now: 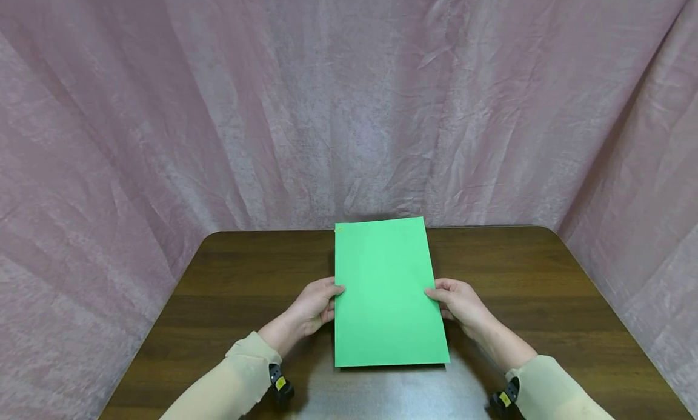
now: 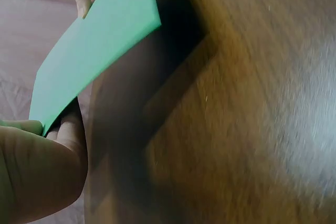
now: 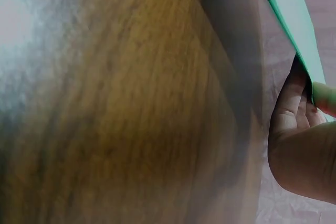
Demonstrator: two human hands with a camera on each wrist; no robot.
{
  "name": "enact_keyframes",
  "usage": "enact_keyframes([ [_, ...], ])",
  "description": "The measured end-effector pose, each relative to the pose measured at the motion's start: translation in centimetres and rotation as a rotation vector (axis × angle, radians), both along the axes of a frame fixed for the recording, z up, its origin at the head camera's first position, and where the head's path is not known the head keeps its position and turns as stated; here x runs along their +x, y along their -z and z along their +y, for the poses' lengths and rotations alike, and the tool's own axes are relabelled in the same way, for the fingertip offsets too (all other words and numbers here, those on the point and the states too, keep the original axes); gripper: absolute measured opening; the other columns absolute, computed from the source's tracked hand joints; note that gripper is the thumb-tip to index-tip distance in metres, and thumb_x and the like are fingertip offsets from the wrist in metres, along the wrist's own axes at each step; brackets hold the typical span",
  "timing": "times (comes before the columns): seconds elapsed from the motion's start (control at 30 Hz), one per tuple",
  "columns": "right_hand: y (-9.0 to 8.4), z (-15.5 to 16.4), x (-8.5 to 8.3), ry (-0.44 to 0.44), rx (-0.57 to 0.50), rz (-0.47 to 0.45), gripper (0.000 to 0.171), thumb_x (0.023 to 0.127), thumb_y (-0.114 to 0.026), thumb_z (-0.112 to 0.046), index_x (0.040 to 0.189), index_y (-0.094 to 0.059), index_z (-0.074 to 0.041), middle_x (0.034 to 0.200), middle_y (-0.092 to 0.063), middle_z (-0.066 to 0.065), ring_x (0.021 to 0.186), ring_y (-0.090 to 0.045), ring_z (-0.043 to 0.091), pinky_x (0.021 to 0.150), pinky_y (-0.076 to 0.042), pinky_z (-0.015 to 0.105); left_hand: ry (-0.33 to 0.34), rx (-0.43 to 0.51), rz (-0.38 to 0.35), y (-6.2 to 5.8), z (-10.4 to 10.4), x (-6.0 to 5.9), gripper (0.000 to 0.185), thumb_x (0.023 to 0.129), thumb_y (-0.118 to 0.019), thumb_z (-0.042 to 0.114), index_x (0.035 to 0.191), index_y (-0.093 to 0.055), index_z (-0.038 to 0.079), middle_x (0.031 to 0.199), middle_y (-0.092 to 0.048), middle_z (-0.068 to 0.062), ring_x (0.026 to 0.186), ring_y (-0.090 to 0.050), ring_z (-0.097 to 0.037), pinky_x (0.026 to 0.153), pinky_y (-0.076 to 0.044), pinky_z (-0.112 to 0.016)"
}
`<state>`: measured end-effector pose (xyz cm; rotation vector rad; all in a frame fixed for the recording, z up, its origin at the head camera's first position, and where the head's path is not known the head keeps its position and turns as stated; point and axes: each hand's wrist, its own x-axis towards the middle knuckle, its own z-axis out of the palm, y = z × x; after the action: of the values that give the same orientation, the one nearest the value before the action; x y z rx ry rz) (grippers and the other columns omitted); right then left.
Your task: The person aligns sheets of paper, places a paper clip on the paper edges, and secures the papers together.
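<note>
A flat green rectangular sheet (image 1: 388, 293), like paper or thin card, is held up above the wooden table between both hands. My left hand (image 1: 313, 305) pinches its left edge, thumb on the face and fingers behind. On the opposite edge, my right hand (image 1: 460, 303) grips in the same way. Seen from the left wrist, the sheet (image 2: 100, 45) is off the tabletop and casts a dark shadow. The right wrist view shows fingers under the sheet (image 3: 296, 17). A tiny yellow mark sits at its upper left corner.
The brown wooden table (image 1: 262, 268) has rounded far corners. Behind it and along the sides hangs a pinkish curtain (image 1: 349, 105). Each wrist carries a black strap device, one at the left cuff (image 1: 280, 386) and one at the right (image 1: 504, 399).
</note>
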<state>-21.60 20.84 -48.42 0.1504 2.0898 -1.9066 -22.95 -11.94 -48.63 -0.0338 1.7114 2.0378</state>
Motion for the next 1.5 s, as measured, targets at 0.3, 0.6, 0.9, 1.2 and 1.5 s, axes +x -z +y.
enact_keyframes([
  [0.3,0.0,-0.1,-1.0,0.002,0.039,-0.006,0.029,0.101,-0.066,-0.016,0.118,-0.064,0.006,0.093,-0.071,0.003,0.078,-0.068,0.016,0.071,-0.057,0.034,-0.006,-0.143,0.019,0.2,-0.7,-1.2,0.031,0.106,-0.057,0.013,0.131,-0.06,-0.005,0.098,-0.075,-0.01,0.084,-0.074,-0.019,0.077,-0.062,-0.035],
  [0.6,0.2,-0.4,-1.9,0.01,0.161,0.033,0.026,0.1,-0.066,-0.016,0.115,-0.066,0.005,0.093,-0.068,0.006,0.077,-0.064,0.017,0.07,-0.055,0.033,-0.03,-0.314,0.044,0.8,-0.6,-2.5,0.026,0.103,-0.065,0.016,0.124,-0.065,0.0,0.096,-0.066,-0.011,0.078,-0.066,-0.018,0.072,-0.061,-0.034],
  [0.9,0.9,-0.9,-2.9,-0.009,0.27,0.122,0.02,0.099,-0.065,-0.01,0.109,-0.065,0.007,0.09,-0.066,0.009,0.072,-0.061,0.016,0.064,-0.054,0.034,-0.026,-0.428,0.098,1.0,-0.2,-3.7,0.027,0.101,-0.066,0.012,0.122,-0.062,-0.004,0.105,-0.064,-0.014,0.084,-0.068,-0.022,0.072,-0.061,-0.035],
  [1.2,1.3,-1.3,-3.5,-0.022,0.365,0.16,0.025,0.1,-0.064,-0.007,0.118,-0.06,0.009,0.085,-0.064,0.009,0.067,-0.056,0.017,0.061,-0.05,0.033,-0.03,-0.486,0.12,1.3,0.1,-4.4,0.037,0.098,-0.069,0.009,0.129,-0.058,-0.007,0.107,-0.061,-0.016,0.08,-0.062,-0.023,0.071,-0.061,-0.035],
  [1.5,1.4,-1.4,-3.6,-0.052,0.488,0.18,0.036,0.1,-0.065,-0.012,0.128,-0.057,0.009,0.095,-0.059,0.007,0.082,-0.051,0.02,0.075,-0.046,0.034,-0.047,-0.553,0.177,1.6,0.6,-4.5,0.038,0.096,-0.071,0.007,0.127,-0.057,-0.009,0.108,-0.062,-0.017,0.072,-0.062,-0.02,0.063,-0.059,-0.032],
])
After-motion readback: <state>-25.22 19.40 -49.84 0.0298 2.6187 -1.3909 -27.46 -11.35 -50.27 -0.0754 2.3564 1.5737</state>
